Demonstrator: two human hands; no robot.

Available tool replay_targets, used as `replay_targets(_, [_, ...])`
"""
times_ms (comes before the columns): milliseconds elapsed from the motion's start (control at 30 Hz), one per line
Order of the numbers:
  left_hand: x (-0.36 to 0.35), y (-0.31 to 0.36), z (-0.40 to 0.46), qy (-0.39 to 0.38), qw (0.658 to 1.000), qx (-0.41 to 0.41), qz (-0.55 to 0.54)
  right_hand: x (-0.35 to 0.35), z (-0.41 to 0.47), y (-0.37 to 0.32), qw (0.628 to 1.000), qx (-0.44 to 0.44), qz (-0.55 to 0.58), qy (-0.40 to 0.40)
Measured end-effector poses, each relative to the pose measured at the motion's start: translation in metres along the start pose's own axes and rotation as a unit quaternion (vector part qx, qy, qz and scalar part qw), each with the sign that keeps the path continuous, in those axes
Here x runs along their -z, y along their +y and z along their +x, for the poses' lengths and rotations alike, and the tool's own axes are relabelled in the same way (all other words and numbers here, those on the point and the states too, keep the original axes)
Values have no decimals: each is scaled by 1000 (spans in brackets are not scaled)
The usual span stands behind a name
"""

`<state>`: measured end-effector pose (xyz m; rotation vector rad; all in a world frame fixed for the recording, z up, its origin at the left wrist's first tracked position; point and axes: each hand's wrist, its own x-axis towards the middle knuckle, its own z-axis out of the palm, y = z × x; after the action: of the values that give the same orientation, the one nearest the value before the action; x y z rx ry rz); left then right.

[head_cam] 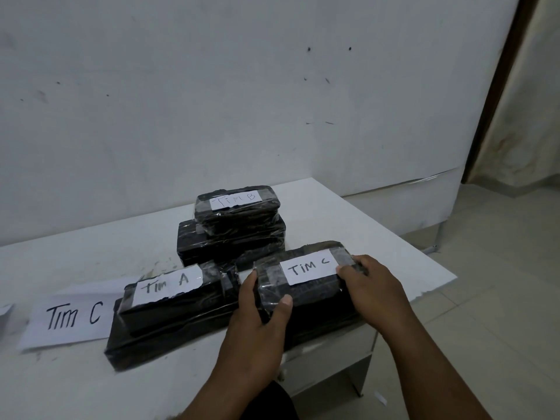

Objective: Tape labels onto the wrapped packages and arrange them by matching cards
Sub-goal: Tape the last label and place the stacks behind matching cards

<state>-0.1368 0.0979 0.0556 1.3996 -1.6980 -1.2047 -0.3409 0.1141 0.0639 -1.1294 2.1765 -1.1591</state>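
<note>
A black wrapped package [315,291] bearing a taped white label "Tim C" [309,268] sits near the table's right front edge. My left hand [260,313] grips its left end, thumb on the front face. My right hand [369,286] grips its right end, fingers over the taped top. To the left, a package labelled "Tim A" [169,286] lies on a larger black package [169,338]. Behind, a package labelled "Tim B" [236,201] tops another black package [230,244]. A paper card reading "Tim C" [72,315] lies flat at the left.
The white table [378,237] ends close to the right of the held package, with tiled floor [485,298] beyond. A white wall [242,101] stands right behind the table. Another paper's corner [4,310] shows at the far left edge.
</note>
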Motion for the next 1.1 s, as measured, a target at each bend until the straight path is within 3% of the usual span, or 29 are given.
replay_targets(267, [-7,17,-14,49,999,-16,-18,6,-3,1,999,-11,11,44])
replay_targets(700, [31,75,-23,91,987,-129,-32,51,-22,-76,986,90,79,120])
replay_targets(867, [86,93,-24,158,973,-168,-27,38,-34,-135,981,138,94,98])
replay_targets(1100, [189,84,-24,241,958,-147,-54,-22,-52,-217,974,175,143,11])
